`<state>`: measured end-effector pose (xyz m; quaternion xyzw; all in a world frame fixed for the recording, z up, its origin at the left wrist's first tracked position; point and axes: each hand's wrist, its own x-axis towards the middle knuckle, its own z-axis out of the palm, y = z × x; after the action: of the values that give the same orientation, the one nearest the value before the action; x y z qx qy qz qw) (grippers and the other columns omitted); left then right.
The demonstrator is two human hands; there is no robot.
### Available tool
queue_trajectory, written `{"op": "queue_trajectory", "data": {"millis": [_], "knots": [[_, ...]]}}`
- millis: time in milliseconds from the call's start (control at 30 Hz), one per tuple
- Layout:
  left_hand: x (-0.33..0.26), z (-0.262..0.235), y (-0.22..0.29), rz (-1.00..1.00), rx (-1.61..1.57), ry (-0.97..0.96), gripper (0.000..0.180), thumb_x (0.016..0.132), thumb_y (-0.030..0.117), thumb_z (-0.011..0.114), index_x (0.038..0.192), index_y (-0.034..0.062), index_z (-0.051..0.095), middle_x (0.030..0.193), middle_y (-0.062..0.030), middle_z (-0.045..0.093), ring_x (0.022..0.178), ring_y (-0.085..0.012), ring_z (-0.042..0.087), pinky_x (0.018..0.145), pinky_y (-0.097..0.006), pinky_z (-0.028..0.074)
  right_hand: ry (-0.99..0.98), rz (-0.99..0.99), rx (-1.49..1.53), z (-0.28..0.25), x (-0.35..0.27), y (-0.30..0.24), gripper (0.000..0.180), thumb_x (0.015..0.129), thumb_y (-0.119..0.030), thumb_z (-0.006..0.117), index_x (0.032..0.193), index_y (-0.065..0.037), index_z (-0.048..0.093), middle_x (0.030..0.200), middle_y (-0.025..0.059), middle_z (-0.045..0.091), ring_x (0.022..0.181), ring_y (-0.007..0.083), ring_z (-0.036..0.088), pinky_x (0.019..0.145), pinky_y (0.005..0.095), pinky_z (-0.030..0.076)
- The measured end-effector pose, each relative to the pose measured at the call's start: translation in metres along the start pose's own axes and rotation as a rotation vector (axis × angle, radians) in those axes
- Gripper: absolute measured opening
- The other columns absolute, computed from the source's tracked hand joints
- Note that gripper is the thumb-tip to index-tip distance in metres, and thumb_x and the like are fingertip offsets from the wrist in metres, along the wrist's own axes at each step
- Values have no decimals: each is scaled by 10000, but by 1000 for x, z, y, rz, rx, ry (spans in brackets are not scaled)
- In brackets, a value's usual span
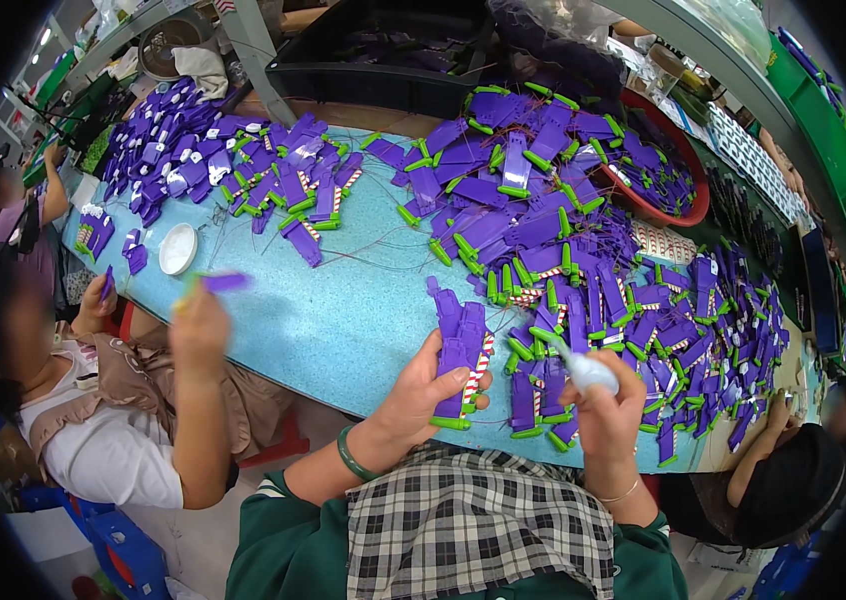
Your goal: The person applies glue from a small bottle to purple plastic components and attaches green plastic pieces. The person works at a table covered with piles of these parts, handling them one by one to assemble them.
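Right now the left hand (pixel 413 395) is closed around a small stack of purple plastic toy parts (pixel 460 350), thumb on top and fingers underneath, just below the middle of the frame at the near edge of the blue surface (pixel 343 320). The stack has a green tip (pixel 451 423) at its lower end and a red-and-white striped strip along its right side. Beside it, the right hand (pixel 608 405) is wrapped around a small white squeeze bottle (pixel 588 370), its thin nozzle pointing up and left toward the stack. The parts look light, stiff and smooth, so they would likely slide on each other unless pinched flat across the broad faces, as here; the bottle looks soft enough to squeeze at its body. Further out, a big heap of the same purple and green parts (pixel 563 230) spreads across the right of the frame, with a red basin (pixel 688 205) at the upper right and a second heap (pixel 223 160) at the upper left. A co-worker's hand (pixel 198 325) at left lifts a purple piece, near a white lid (pixel 178 248).
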<state>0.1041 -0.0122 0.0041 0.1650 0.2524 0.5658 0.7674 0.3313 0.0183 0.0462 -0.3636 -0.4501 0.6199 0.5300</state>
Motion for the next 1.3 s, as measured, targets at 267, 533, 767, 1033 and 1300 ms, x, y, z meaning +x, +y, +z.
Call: {"op": "queue_trajectory", "data": {"millis": [267,533,767,1033,1300], "knots": [[20,9,39,-57,18,-43,493,860,9,605,1292,47,370,1064,-97,543,894,-191,603,700,-355,555,-187,245,449,1,79,-32,433,805,-45,672,1206,21,521,950,66,572,905,217,610,802,393,536],[73,-10,91,95,-44,42,480,812,-32,581,1257,12,407,1036,-141,570,835,-238,620,674,-365,555,-205,115,-13,39,226,-48,142,830,-59,676,909,-53,559,860,48,593,768,172,636,702,345,577],[91,-47,101,231,-96,191,452,802,-71,543,1233,7,427,1049,-160,565,841,-246,603,666,-376,529,10,-192,-617,44,368,-49,104,756,-33,693,788,-19,595,712,87,642,658,145,649,589,274,542],[85,-41,102,177,-57,198,471,775,-65,573,1217,5,427,1035,-150,554,855,-257,604,662,-401,541,123,-339,-1566,84,470,-13,246,731,-270,688,874,-70,696,974,195,682,903,346,668,782,445,539],[83,-39,103,158,-48,184,480,790,-44,596,1234,2,420,1056,-147,564,881,-257,621,690,-418,572,282,-335,-1611,93,457,-12,249,805,-286,637,911,-66,685,951,205,671,904,389,648,782,443,536]]}}
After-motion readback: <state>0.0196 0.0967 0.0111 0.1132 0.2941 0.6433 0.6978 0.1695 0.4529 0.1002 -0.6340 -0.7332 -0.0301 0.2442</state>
